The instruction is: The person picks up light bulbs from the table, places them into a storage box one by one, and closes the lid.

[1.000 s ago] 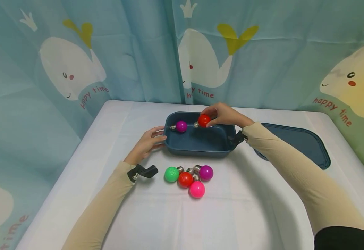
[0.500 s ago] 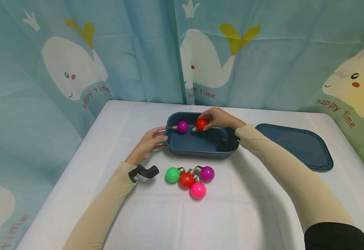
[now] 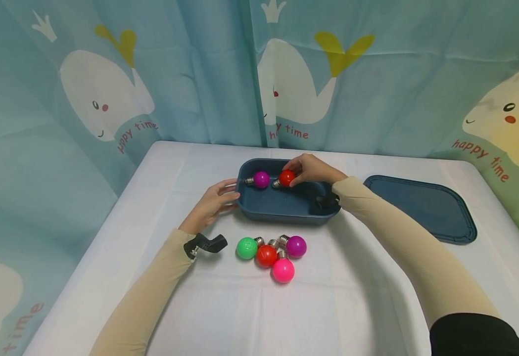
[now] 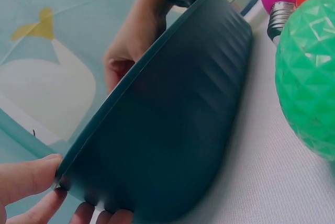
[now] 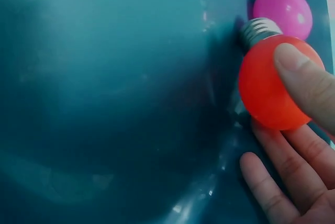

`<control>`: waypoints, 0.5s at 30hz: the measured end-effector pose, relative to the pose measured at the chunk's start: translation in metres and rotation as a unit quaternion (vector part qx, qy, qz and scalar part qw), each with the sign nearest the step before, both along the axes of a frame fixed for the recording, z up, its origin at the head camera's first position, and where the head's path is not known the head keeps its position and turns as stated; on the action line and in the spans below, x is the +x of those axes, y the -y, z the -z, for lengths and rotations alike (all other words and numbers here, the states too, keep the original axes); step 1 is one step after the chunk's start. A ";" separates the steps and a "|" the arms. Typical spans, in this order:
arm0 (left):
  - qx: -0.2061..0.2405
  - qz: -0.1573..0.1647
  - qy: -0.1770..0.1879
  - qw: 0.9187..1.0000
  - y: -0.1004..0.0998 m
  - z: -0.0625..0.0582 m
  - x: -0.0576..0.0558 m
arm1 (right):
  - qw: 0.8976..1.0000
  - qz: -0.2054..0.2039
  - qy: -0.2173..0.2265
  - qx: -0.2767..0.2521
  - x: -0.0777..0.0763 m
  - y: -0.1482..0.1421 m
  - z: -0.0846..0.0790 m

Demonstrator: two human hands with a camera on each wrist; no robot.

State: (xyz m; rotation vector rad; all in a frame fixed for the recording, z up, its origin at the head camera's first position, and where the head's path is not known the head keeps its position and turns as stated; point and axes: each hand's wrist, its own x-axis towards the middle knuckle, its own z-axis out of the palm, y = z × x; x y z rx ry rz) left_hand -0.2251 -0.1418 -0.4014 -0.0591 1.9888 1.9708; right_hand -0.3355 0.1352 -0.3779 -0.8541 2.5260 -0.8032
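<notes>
My right hand [image 3: 314, 168] reaches into a dark blue rectangular box [image 3: 286, 218] and pinches a red light bulb [image 3: 287, 178] by its globe, thumb on one side and fingers on the other. In the right wrist view, the metal screw base [image 5: 259, 31] of that bulb points toward the box's side wall. Beside it a purple light bulb [image 3: 261, 180] lies in the box, base to the left. My left hand [image 3: 212, 203] rests against the box's left end, fingers fairly straight and spread. Its thumb [image 4: 32, 176] touches the rim, with fingertips against the outer wall.
In front of the box lie a green bulb [image 3: 246, 248], a red bulb [image 3: 266, 256], a purple bulb [image 3: 297, 246] and a pink bulb [image 3: 283, 271], bases together. A dark blue lid [image 3: 424, 207] lies to the right on the white table [image 3: 330, 306]. A patterned curtain [image 3: 206, 74] hangs behind.
My right hand has lowered slightly and moved a little left with the red bulb, closer to the purple bulb in the box. My left hand stays at the box's end.
</notes>
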 end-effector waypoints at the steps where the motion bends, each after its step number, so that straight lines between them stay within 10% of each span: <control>1: 0.001 0.000 0.000 1.000 0.000 0.000 0.000 | 1.000 -0.003 -0.002 0.000 0.000 0.000 0.001; 15: 0.001 0.003 -0.005 1.000 0.001 -0.002 0.001 | 0.999 -0.003 -0.039 0.011 0.002 0.006 0.006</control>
